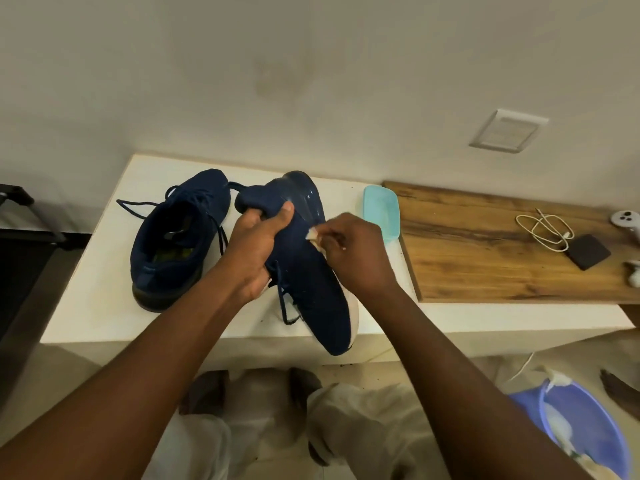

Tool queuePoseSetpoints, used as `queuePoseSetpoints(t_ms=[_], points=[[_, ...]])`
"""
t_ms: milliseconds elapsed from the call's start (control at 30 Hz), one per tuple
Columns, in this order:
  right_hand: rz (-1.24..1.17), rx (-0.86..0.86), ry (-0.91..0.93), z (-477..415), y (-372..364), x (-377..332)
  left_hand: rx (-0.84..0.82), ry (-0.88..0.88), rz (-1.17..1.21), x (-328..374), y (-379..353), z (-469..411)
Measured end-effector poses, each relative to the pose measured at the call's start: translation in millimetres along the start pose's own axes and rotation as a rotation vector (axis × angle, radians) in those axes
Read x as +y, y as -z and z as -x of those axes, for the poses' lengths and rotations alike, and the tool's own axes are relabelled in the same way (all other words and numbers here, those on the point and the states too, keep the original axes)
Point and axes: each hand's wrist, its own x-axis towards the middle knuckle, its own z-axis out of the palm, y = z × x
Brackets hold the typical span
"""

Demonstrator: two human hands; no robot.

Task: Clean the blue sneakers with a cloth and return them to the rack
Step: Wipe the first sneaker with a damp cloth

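**While one sneaker is in hand: hazards at the wiping stage**

Because the left hand (258,244) clamps only the collar of the held sneaker (308,271), whose toe overhangs the desk (86,306) edge, hard rubbing could twist it loose and drop it. Right hand (356,254): pinches a small cloth (313,235) against the sneaker's side; the wad may slip. Other sneaker (173,233): upright on the desk.

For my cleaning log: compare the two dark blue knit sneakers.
The resting dark blue knit sneaker stands on its sole on the white table, untouched; the held dark blue knit sneaker is tilted, gripped by the left hand. Only the held one meets the white cloth pinched in the right hand. Both have blue laces.
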Motion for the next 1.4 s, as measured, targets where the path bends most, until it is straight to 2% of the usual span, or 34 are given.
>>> queuePoseSetpoints(t_ms=[67,100,233,300,333,400,467,567,633,700,767,833,867,933,1033,1100,1300,1400], points=[[0.005,0.032,0.02,-8.5,-4.7,-2.3,0.014,0.01,0.003,-1.4,1.3,-0.4],[0.025,-0.006,0.0,-8.5,-2.3,-2.6,0.027,0.015,0.012,-1.5,3.1,-1.2],[0.104,-0.336,-0.174,8.8,25.6,10.3,0.067,0.015,0.035,-1.4,6.5,-2.6],[0.157,-0.447,-0.21,19.3,35.2,17.0,0.061,0.009,0.013,0.5,2.0,-2.3],[0.149,-0.44,-0.221,22.5,35.2,19.3,0.06,0.004,-0.008,1.5,-0.7,-2.0],[0.087,-0.305,-0.225,24.5,29.9,20.1,0.049,-0.026,-0.095,2.6,-3.3,-1.7],[0.038,-0.17,-0.213,19.3,22.6,18.7,0.001,-0.082,-0.285,1.7,-2.2,-1.2],[-0.066,-0.081,-0.222,11.0,9.3,20.9,-0.046,-0.131,-0.555,-4.3,1.2,1.8],[-0.131,0.003,-0.244,11.1,0.8,25.9,-0.032,-0.147,-0.62,-7.3,1.7,0.8],[-0.178,0.075,-0.179,12.6,-1.5,23.5,-0.036,-0.144,-0.665,-5.7,-0.1,-1.0],[-0.213,0.03,-0.046,7.5,-8.0,18.4,-0.029,-0.101,-0.728,-4.7,5.0,-6.2],[-0.063,-0.099,0.051,10.1,-10.0,11.9,-0.037,-0.03,-0.759,-5.0,6.2,-8.3],[0.04,-0.14,0.079,12.4,-10.5,10.8,-0.046,-0.008,-0.745,-5.8,5.5,-8.7],[0.139,-0.112,0.072,12.4,-3.5,16.9,-0.049,0.039,-0.653,-6.8,3.5,-10.1],[0.086,-0.016,-0.113,7.7,12.4,31.2,-0.035,0.126,-0.482,-8.5,3.5,-12.6],[0.011,0.002,-0.172,5.2,12.3,32.8,-0.022,0.162,-0.409,-10.8,1.4,-12.4],[0.113,0.022,0.051,7.3,-4.5,-6.5,0.027,0.289,-0.013,-15.5,-17.5,3.0],[0.147,-0.014,0.049,8.1,9.5,5.1,0.081,0.366,0.22,-15.8,-28.5,9.1]])
